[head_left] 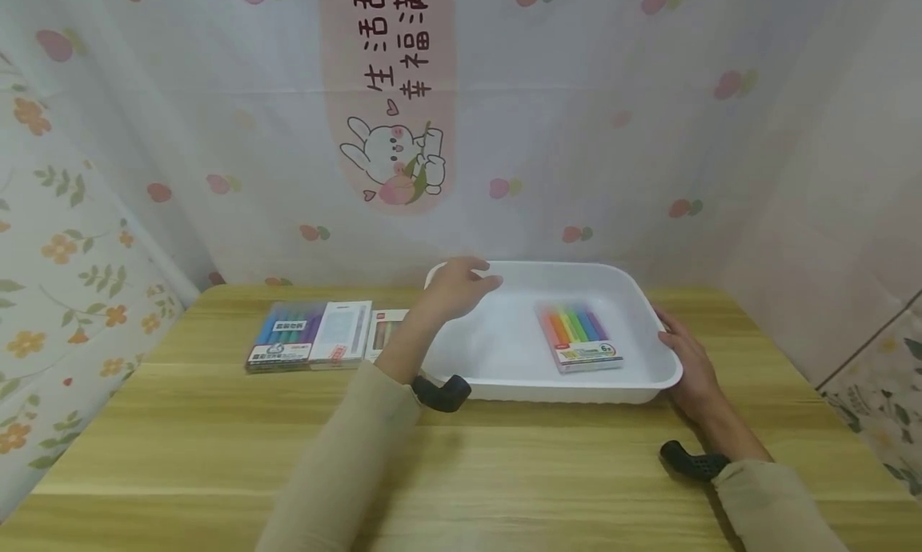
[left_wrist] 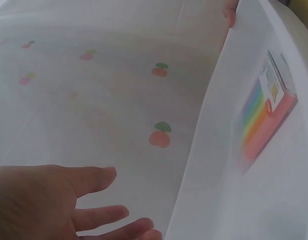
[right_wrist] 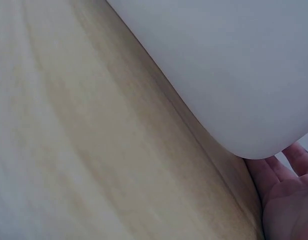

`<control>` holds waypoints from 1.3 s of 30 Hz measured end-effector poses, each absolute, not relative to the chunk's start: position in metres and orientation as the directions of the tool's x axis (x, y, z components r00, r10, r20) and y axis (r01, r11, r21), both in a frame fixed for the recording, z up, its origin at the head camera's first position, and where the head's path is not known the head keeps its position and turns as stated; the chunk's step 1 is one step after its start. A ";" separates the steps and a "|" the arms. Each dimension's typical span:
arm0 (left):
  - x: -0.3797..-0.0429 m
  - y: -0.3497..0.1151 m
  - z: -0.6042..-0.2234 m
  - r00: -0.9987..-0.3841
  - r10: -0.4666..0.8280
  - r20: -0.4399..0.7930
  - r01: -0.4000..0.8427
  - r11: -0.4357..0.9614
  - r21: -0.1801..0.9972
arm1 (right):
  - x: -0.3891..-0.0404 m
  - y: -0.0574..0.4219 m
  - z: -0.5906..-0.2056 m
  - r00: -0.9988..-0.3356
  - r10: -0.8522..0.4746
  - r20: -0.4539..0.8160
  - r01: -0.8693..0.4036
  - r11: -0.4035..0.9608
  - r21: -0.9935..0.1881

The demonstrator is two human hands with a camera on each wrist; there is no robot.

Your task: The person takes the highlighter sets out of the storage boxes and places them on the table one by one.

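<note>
A white plastic tray [head_left: 490, 328] stands on the wooden table. Inside it, towards the right, lies a clear pack of rainbow-coloured pens [head_left: 579, 336], also seen in the left wrist view. Over the tray's left rim hovers my left hand [head_left: 457, 288], its fingers apart and loosely bent, with nothing in them. My right hand [head_left: 691, 376] holds the tray's right side, with a digit at the rim. In the right wrist view, the right hand's fingers [right_wrist: 266, 175] lie against the tray's outer wall, partly hidden by it.
Left of the tray lie a pack of blue-to-purple pens [head_left: 288, 332], a white-and-clear pack [head_left: 341, 332] and a small box [head_left: 382, 332] partly behind the left arm. A printed curtain [head_left: 540, 120] hangs behind the wooden table [head_left: 180, 424].
</note>
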State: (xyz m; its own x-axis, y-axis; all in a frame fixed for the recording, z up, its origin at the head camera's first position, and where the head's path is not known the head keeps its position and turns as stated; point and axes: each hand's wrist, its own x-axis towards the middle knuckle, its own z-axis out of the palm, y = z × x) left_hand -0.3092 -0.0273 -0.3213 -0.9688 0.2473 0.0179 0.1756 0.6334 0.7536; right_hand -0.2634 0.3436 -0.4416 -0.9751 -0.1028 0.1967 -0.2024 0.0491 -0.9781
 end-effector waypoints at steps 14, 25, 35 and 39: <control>-0.326 0.012 -0.338 -0.968 0.251 -0.022 0.148 0.635 0.758 | -0.260 0.345 -0.438 -0.985 -0.080 0.156 -0.165 0.125 -0.978; -0.331 0.029 -0.340 -0.963 0.269 -0.033 0.159 0.658 0.736 | -0.260 0.341 -0.438 -0.987 -0.052 0.154 -0.160 0.165 -0.973; -0.339 0.054 -0.345 -0.961 0.268 -0.066 0.146 0.696 0.703 | -0.263 0.339 -0.441 -0.968 -0.072 0.239 -0.242 0.041 -0.969; -0.340 0.061 -0.350 -0.959 0.271 -0.081 0.125 0.665 0.737 | -0.263 0.339 -0.444 -0.967 -0.065 0.247 -0.251 0.051 -0.967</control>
